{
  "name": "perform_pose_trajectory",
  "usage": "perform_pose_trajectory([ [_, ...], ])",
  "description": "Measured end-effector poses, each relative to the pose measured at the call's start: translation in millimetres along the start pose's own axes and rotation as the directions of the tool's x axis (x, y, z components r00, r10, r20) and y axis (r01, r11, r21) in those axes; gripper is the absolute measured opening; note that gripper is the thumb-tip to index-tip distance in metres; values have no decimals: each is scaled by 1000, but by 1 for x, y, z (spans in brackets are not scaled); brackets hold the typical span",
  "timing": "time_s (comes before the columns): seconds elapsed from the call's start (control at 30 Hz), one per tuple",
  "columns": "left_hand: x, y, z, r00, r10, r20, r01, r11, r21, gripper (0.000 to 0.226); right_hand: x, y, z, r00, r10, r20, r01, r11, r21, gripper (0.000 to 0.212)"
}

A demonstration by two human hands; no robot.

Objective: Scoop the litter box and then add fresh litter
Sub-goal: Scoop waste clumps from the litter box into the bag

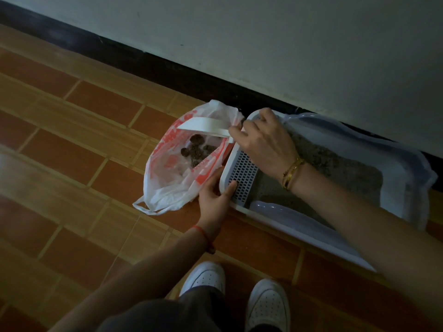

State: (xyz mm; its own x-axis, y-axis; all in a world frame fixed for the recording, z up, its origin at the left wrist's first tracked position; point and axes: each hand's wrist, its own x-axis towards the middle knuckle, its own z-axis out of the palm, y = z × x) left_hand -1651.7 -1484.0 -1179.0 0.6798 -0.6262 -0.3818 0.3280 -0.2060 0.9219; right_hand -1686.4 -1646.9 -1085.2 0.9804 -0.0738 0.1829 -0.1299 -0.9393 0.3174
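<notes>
Tiled floor point(72, 144) meets a pale wall point(287, 44) at a dark skirting point(143, 61).

Litter box point(239, 208): on the floor against the skirting. Its long axis runs along the wall, from upper left to lower right in view. A translucent liner point(407, 168) covers the walls; grey litter point(335, 161) lies inside. A white grid panel point(243, 173) occupies the left end.

Bag point(172, 183): white plastic with red print, on the floor, touching the box's left end, mouth open upward. Dark clumps point(199, 150) lie inside.

Scoop point(206, 127): white, held above the bag mouth. Its long axis is near level across the view; the working end points left, away from the box.

Right hand point(266, 142): over the box's left end, fingers curled around the scoop handle. Gold bracelets point(291, 172) on the wrist.

Left hand point(215, 195): grips the box's left rim, thumb point(233, 186) on the grid panel.

White shoes point(203, 276) at the lower edge.
</notes>
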Motion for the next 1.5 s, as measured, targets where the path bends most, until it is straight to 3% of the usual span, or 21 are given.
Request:
perform_pose_trajectory([
  [0.07,-1,1,0,1000,-1,1,1,1000,-10,46,-4,6,-1,995,98,-2,-98,993,59,31],
  [0.13,-1,1,0,1000,-1,-3,1,1000,-13,46,-11,13,-2,955,295,17,-287,914,287,28],
  [0.2,0,1,-1,1000,1,-3,-1,1000,2,46,-22,23,-2,869,485,95,-462,728,508,17],
  [0.3,1,0,-2,1000,4,-1,-3,999,37,46,-49,43,2,693,676,250,-633,404,660,19],
  [0.4,1,0,-2,1000,28,1,-28,997,76,46,-84,57,4,550,732,402,-720,173,672,16],
  [0.5,2,0,-4,997,69,20,-71,979,193,45,-122,63,1,491,728,478,-756,84,649,12],
  [0.7,3,9,-15,959,273,69,-274,845,459,40,-175,60,-9,381,759,528,-831,30,555,18],
  [0.9,-4,14,-11,953,289,94,-289,770,569,47,-203,53,-17,330,703,630,-899,30,438,13],
  [1.13,-3,20,-6,920,361,151,-365,651,665,47,-221,43,-14,219,547,808,-976,119,184,21],
  [1.33,-1,25,0,908,372,194,-400,629,666,42,-228,36,-1,238,529,814,-970,170,173,24],
  [1.5,-4,29,4,898,382,217,-423,619,662,40,-220,35,12,254,620,743,-967,164,194,24],
])
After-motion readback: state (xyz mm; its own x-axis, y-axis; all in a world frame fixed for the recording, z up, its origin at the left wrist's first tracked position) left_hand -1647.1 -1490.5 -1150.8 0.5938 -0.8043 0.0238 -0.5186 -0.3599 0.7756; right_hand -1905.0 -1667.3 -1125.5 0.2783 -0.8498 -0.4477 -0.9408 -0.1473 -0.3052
